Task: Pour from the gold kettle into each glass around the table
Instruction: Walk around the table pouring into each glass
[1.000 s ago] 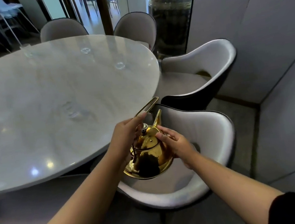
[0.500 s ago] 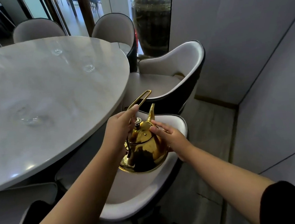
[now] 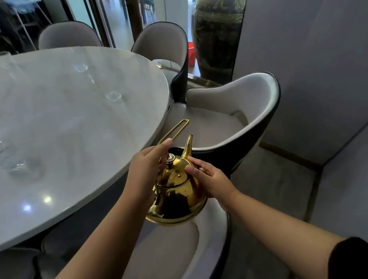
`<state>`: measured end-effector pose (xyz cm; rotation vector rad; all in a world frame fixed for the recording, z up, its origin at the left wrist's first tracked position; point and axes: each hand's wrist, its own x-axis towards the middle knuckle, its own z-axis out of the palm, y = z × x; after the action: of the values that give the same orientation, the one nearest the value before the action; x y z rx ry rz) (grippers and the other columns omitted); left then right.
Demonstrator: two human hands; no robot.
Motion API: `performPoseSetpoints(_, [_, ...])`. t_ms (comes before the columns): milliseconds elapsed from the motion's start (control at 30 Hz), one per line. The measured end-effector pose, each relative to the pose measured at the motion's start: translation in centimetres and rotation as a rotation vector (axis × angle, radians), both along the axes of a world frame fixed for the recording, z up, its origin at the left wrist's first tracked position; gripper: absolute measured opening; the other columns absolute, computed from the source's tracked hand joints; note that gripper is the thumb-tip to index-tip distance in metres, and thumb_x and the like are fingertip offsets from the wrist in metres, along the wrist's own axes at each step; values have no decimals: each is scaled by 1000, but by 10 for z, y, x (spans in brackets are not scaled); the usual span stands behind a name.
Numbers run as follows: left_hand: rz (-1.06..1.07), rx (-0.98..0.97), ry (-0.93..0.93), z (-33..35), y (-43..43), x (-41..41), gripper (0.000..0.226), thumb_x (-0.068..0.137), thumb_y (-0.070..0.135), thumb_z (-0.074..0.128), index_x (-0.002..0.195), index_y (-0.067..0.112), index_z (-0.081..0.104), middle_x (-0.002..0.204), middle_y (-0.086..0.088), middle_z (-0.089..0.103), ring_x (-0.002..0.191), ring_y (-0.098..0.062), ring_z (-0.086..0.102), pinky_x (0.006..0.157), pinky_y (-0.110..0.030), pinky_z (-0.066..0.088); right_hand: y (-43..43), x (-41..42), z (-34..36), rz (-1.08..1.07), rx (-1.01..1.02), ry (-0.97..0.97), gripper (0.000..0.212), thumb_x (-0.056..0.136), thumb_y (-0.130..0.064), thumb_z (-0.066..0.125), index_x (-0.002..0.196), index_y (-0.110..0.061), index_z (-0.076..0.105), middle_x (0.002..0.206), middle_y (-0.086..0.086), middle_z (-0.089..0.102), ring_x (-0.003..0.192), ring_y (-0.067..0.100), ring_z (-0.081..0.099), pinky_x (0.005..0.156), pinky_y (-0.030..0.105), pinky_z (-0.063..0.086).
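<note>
Dining room with grey panelled walls, a tall dark urn [image 3: 219,35] behind glass at the back, and a round white marble surface [image 3: 61,131] ringed by padded grey chairs. Four clear glasses stand on the surface: one near its left edge [image 3: 4,156], one toward its right edge [image 3: 113,96], one further back along that edge [image 3: 81,68], and one at the far edge [image 3: 2,56]. What they hold cannot be told. The gold kettle [image 3: 177,191] is held in the air just off the near right edge of the surface. It hangs above the seat of the nearest chair [image 3: 169,257], clear of the marble. It is roughly upright, lid knob uppermost, with the spout pointing away toward the next chair [image 3: 244,108] on the right. The left hand [image 3: 146,167] grips the wire loop handle, its fingers [image 3: 163,145] curled round the wire, and the loop's free end rises past the knuckles toward the edge of the surface. The right hand [image 3: 208,178] steadies the body from the right side: its fingers lie close together and nearly straight against the metal below the spout base, with the thumb resting at the lid rim. A dark sleeve [image 3: 366,258] covers the right upper arm.
</note>
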<state>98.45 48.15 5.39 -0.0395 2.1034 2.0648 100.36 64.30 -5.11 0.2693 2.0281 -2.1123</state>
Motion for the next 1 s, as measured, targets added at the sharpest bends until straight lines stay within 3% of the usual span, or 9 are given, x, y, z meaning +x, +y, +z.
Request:
performPoseSetpoints(100, [65,-15,-7,6,21,-20,36,86,37,61,88,3,50,113,-34,48,109,-50,43,95,-56,41,21,-33,0,26,-28,6,64,73,-51,73,131,-32,56,123,0,66,113,18,63,95,38,53])
performPoseSetpoints(167, [67,24,-20,5,34,-33,30,87,36,61,82,7,56,97,-22,60,96,-36,57,90,-47,44,34,-51,2,52,-22,13,63,73,-51,73,131,-32,57,123,0,67,111,16,64,93,33,53])
performPoseSetpoints(200, [70,45,-24,6,40,-38,28,87,36,61,74,11,64,86,17,47,84,-3,36,85,-25,31,40,-58,2,64,-14,11,62,73,-52,72,131,-34,56,123,-1,66,111,14,64,91,29,54])
performPoseSetpoints(233, [78,44,-28,7,46,-43,30,87,36,60,65,16,67,39,10,42,41,-2,47,56,-24,32,47,-65,3,77,-5,8,63,73,-54,72,131,-35,55,124,-2,65,112,13,63,90,28,54])
performPoseSetpoints(300, [107,15,-30,6,56,-55,29,86,37,61,68,15,67,45,-6,51,55,-8,60,57,-27,42,58,-79,2,111,12,4,66,74,-56,70,134,-36,53,126,-2,63,114,15,61,93,30,53])
performPoseSetpoints(367, [133,17,-26,6,66,-65,28,86,38,61,66,18,65,51,5,61,65,-11,64,59,-26,43,67,-92,0,144,29,-7,67,74,-59,69,134,-37,52,128,-2,61,117,18,59,96,35,52])
performPoseSetpoints(500, [171,31,-9,3,95,-88,48,89,32,60,43,23,48,32,12,46,30,2,46,38,-11,40,93,-119,-4,196,22,-34,66,73,-60,67,134,-40,51,131,-2,60,118,20,57,98,40,50])
performPoseSetpoints(800, [328,70,-12,1,186,-142,47,85,36,62,46,20,41,38,10,35,32,-5,31,36,-14,34,190,-193,7,382,11,-18,51,78,-52,68,126,-43,53,130,-2,58,110,11,59,76,19,54])
performPoseSetpoints(1000, [401,62,23,7,269,-190,47,87,34,60,48,17,38,35,12,33,30,-3,29,38,-13,33,269,-252,21,436,29,-22,55,75,-53,70,126,-41,54,130,0,57,109,15,59,83,34,56])
